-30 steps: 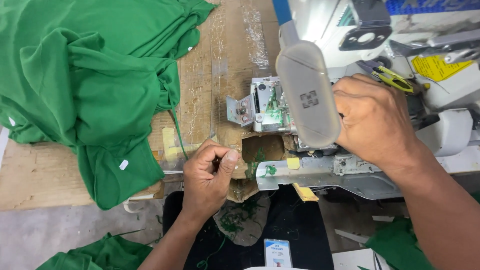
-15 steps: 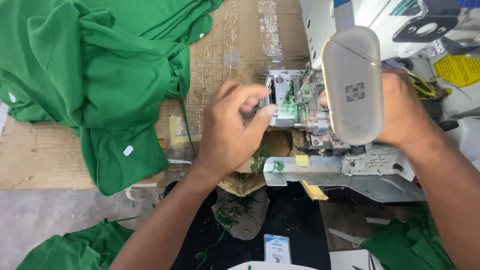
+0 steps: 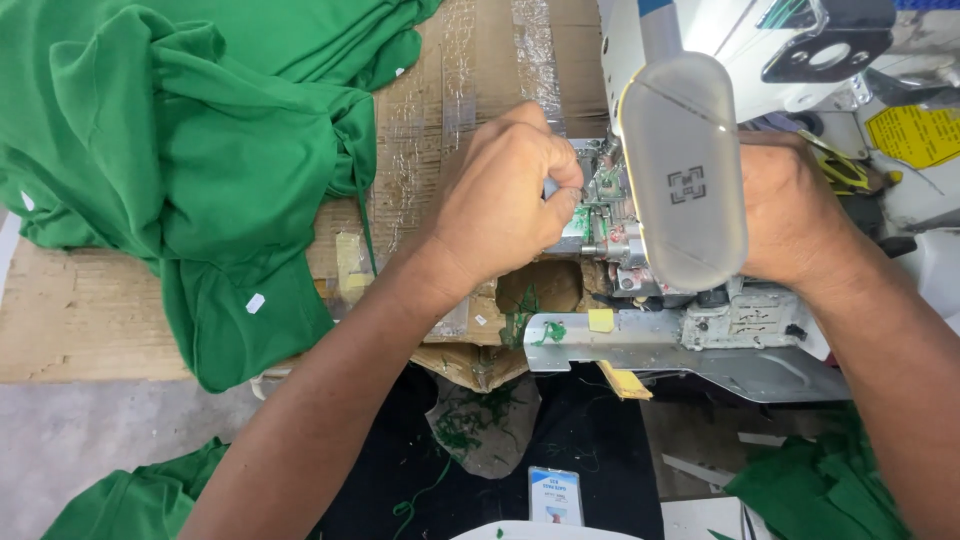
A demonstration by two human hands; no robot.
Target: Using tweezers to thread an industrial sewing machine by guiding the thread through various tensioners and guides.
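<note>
Left hand (image 3: 505,195): fingers pinched at sewing machine's needle area (image 3: 600,215) | Right hand (image 3: 790,215): behind machine, grip unclear | Green fabric (image 3: 200,160): piled left | Risk: needle could prick fingertips.

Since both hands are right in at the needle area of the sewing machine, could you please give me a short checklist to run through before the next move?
1. Left hand at the needle mechanism, fingertips pinched there: ok.
2. What the left fingertips grip: cannot tell, it is hidden.
3. Right hand visible: not ok, the grey lamp housing covers its fingers.
4. Green garments away from the needle, piled to the left on the cardboard-covered table: ok.
5. Thread scraps cleared: not ok, green bits lie by the metal plate.
6. Machine stopped: cannot tell.
</note>
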